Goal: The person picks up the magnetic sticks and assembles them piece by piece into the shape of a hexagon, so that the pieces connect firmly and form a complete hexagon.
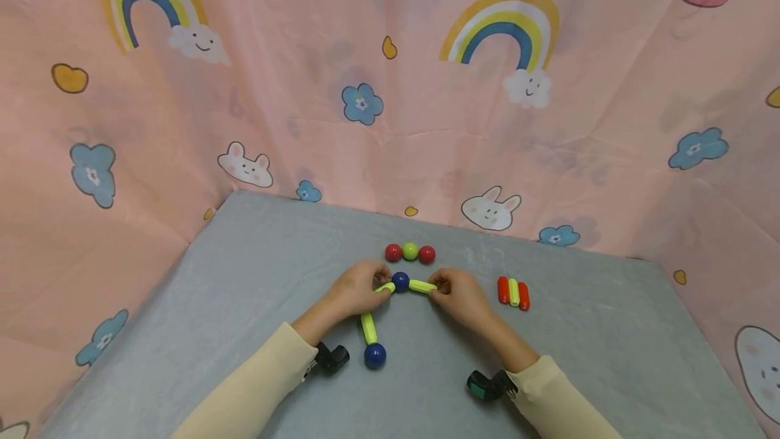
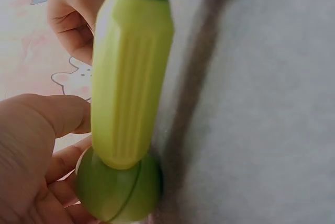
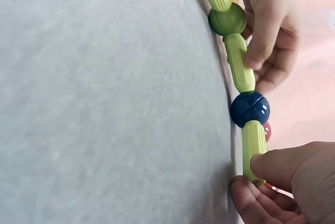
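A bent chain of yellow-green magnetic sticks and balls lies on the cloth. Its near end is a blue ball [image 1: 374,356], joined by a stick [image 1: 368,328] to a green ball [image 2: 118,187], which the left hand hides in the head view. A second stick [image 3: 241,63] runs from the green ball to another blue ball [image 1: 400,282]; my left hand [image 1: 358,287] pinches this stick. On that ball's far side sits a third stick [image 1: 422,286], whose outer end my right hand [image 1: 461,298] pinches between thumb and fingers.
Behind the chain stand two red balls [image 1: 393,253] with a green ball [image 1: 410,251] between them. Right of my right hand lie two red sticks [image 1: 503,290] and a yellow-green stick [image 1: 514,293] side by side. A pink patterned curtain [image 1: 414,154] borders the grey cloth [image 1: 585,344].
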Demonstrator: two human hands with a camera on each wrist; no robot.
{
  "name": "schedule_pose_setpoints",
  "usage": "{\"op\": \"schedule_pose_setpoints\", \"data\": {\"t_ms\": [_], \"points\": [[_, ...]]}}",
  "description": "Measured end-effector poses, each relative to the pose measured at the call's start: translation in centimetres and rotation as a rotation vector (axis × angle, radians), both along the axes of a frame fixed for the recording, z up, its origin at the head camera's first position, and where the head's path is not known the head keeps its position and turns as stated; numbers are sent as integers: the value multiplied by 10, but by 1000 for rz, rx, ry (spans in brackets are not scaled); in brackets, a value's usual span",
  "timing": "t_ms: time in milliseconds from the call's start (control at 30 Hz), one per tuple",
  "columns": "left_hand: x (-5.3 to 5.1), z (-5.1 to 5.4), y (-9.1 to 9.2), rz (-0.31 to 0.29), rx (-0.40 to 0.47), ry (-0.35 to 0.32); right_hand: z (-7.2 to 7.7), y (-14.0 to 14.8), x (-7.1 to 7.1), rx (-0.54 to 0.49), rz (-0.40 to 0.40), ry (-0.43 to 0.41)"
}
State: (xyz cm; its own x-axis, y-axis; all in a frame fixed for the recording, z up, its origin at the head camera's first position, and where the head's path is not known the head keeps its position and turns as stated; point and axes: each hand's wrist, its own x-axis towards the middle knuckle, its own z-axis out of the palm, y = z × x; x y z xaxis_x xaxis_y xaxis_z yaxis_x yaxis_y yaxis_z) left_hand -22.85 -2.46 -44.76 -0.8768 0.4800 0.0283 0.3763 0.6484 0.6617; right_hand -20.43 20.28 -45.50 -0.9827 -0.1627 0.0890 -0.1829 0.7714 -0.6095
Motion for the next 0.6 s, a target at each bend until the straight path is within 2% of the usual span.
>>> {"op": "schedule_pose_setpoints", "data": {"t_ms": [367,600], "points": [[-10,-6,6,-4,49,-35,1,-13,-7,-24,20,-6],[-12,-10,9,-22,53,10,1,-19,-6,-45,16,11]]}}
